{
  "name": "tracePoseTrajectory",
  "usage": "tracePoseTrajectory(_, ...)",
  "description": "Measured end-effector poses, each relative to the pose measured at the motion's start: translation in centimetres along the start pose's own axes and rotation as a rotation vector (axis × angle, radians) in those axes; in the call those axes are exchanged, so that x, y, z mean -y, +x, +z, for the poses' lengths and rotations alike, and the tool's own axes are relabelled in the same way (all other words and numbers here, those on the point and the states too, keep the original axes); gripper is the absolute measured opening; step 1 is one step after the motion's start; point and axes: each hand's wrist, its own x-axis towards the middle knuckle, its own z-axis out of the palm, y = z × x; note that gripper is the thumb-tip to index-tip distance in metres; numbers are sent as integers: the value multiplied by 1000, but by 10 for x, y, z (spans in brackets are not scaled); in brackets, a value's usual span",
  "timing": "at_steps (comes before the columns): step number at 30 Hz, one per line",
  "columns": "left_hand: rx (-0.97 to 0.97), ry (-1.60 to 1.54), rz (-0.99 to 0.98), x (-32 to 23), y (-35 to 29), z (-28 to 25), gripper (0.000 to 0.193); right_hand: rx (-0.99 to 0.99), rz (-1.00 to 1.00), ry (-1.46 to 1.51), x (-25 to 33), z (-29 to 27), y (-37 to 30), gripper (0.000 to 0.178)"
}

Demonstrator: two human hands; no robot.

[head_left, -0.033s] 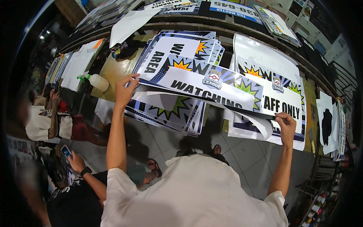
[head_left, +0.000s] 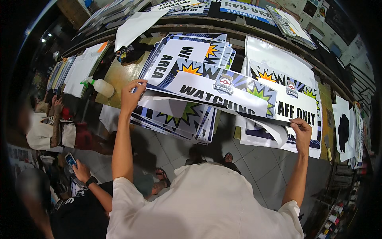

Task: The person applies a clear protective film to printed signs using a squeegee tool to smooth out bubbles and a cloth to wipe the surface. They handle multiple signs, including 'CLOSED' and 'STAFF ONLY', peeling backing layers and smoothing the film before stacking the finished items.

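A long printed sign panel (head_left: 181, 77) stretches between my two hands, its near edge lifted and dark. My left hand (head_left: 132, 95) pinches its near left corner between thumb and fingers. At the other end, my right hand (head_left: 301, 133) grips the near right corner. White bold-lettered bands and bursts in yellow and green cover the panel. Below its raised edge lies a stack of similar prints (head_left: 175, 121), and a curled white sheet (head_left: 274, 135) shows near my right hand. A larger printed sheet (head_left: 296, 109) lies on the right, partly covered by the panel.
A spray bottle (head_left: 103, 87) lies left of my left hand. At the right edge sits a yellow-handled knife (head_left: 328, 147). Long rails (head_left: 238, 35) run behind the prints. At lower left, a seated person's hand (head_left: 81, 171) holds a phone (head_left: 70, 160); another person stands farther left.
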Motion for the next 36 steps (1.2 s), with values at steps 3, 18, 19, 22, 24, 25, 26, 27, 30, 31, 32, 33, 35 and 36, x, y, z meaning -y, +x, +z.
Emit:
tracePoseTrajectory(3, 117, -45, 58, 1, 3, -16, 12, -18, 35, -9, 1, -3, 7, 7)
tracePoseTrajectory(18, 176, 47, 158, -89, 47, -107, 11, -145, -285, 255, 97, -68, 30, 12)
tracePoseTrajectory(19, 163, -64, 226, -88, 48, -118, 14, -147, -331, 262, 117, -75, 23, 14)
tracePoseTrajectory(22, 113, -287, 324, -95, 48, -148, 27, -168, -476, 188, 173, -85, -2, 21)
tracePoseTrajectory(24, 192, -324, 503, -83, 50, -194, 34, -176, -564, 149, 211, -84, -22, 24)
tracePoseTrajectory(25, 235, -388, 561, -87, 48, -199, 37, -161, -622, 135, 227, -84, -33, 24)
tracePoseTrajectory(26, 194, -470, 597, -99, 48, -194, 37, -160, -667, 111, 244, -88, -51, 25)
tracePoseTrajectory(27, 127, -412, 601, -118, 37, -195, 37, -184, -685, 117, 249, -88, -59, 25)
tracePoseTrajectory(30, 221, -434, 619, -126, 12, -236, 39, -171, -717, 129, 254, -92, -70, 25)
tracePoseTrajectory(31, 221, -455, 631, -128, 18, -222, 39, -158, -707, 89, 261, -101, -83, 24)
tracePoseTrajectory(32, 217, -454, 618, -133, 14, -220, 38, -126, -699, 84, 259, -107, -88, 24)
tracePoseTrajectory(33, 208, -459, 607, -134, 10, -219, 37, -134, -708, 69, 259, -109, -92, 23)
tracePoseTrajectory(35, 180, -433, 571, -142, -8, -221, 36, -66, -698, 150, 252, -119, -96, 21)
tracePoseTrajectory(36, 167, -420, 552, -146, -18, -222, 35, -32, -693, 191, 248, -124, -97, 21)
